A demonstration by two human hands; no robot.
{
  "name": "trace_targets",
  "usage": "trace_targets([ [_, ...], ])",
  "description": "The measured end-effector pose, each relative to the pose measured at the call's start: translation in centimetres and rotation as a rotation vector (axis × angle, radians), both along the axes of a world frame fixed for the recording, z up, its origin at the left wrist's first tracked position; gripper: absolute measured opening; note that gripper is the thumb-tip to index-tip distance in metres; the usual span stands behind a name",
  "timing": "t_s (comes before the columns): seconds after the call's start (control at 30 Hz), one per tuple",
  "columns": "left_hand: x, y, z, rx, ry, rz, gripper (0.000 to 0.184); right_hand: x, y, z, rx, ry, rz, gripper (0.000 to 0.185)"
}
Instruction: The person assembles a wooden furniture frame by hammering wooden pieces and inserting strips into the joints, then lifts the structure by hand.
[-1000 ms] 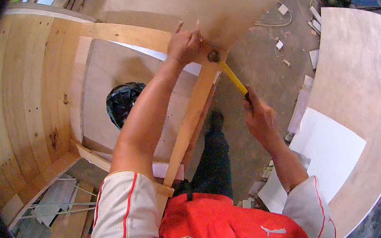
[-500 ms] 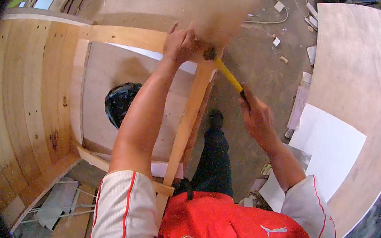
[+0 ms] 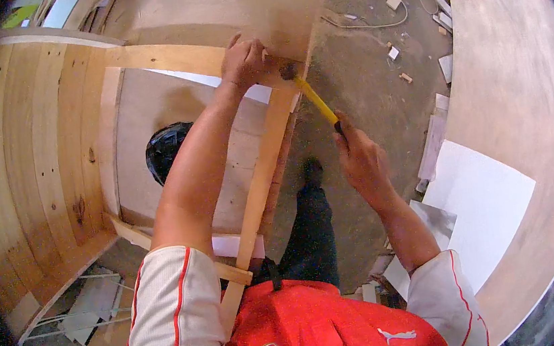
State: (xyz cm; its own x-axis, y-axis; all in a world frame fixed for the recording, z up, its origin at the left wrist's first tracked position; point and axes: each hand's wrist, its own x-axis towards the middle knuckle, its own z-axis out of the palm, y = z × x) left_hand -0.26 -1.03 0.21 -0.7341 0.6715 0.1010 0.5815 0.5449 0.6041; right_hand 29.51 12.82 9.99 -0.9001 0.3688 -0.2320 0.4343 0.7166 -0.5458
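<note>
My right hand (image 3: 362,157) is wrapped round the dark grip of a hammer (image 3: 316,100) with a yellow handle. Its dark head meets the corner of a wooden frame (image 3: 263,154), at the near edge of a thin brown board (image 3: 233,9). Just left of the hammer head, my left hand (image 3: 245,61) rests on that corner with fingers curled together; anything pinched in them is hidden. Below my left forearm, a black rounded object (image 3: 168,150) sits against the panel (image 3: 214,186) inside the frame.
Slatted wooden boards (image 3: 38,144) stand at left. A large plywood sheet (image 3: 510,74) lies at right, with a white sheet (image 3: 483,205) on it. Wood offcuts (image 3: 432,140) and a pale cable (image 3: 376,25) are on the floor.
The brown board's right edge has swung left, uncovering more cable and floor. The whole view has shifted slightly. Both hands and the hammer keep nearly the same place at the frame corner.
</note>
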Motion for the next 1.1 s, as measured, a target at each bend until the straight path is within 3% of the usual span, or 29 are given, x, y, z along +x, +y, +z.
trace_targets([
  [0.1,-0.4,-0.2,-1.6,0.158,0.012,-0.007,0.044,1.3,-0.3,-1.5,0.051,0.105,0.024,0.046],
  [0.37,-0.9,-1.3,-3.1,0.129,0.319,-0.083,0.031,3.6,-5.6,-4.5,0.137,0.153,0.139,0.048],
  [0.67,-1.5,-1.8,-5.6,0.160,0.109,0.045,0.035,1.5,-9.6,-4.4,0.092,0.135,0.165,0.044],
  [0.83,0.2,-1.2,-2.5,0.060,0.007,0.106,0.038,1.3,-9.5,-3.6,-0.085,0.158,0.197,0.043],
  [0.97,4.3,-1.3,-0.4,0.043,0.248,0.169,0.044,-0.3,-6.0,-0.9,-0.332,0.007,0.201,0.042],
  [1.03,6.1,-1.8,-0.8,-0.048,0.465,0.189,0.045,-2.3,-3.7,-1.9,-0.362,0.105,0.088,0.047],
  [1.1,8.2,-2.3,-0.6,-0.126,0.423,0.239,0.046,-4.8,-0.8,-2.8,-0.255,0.256,0.024,0.047],
])
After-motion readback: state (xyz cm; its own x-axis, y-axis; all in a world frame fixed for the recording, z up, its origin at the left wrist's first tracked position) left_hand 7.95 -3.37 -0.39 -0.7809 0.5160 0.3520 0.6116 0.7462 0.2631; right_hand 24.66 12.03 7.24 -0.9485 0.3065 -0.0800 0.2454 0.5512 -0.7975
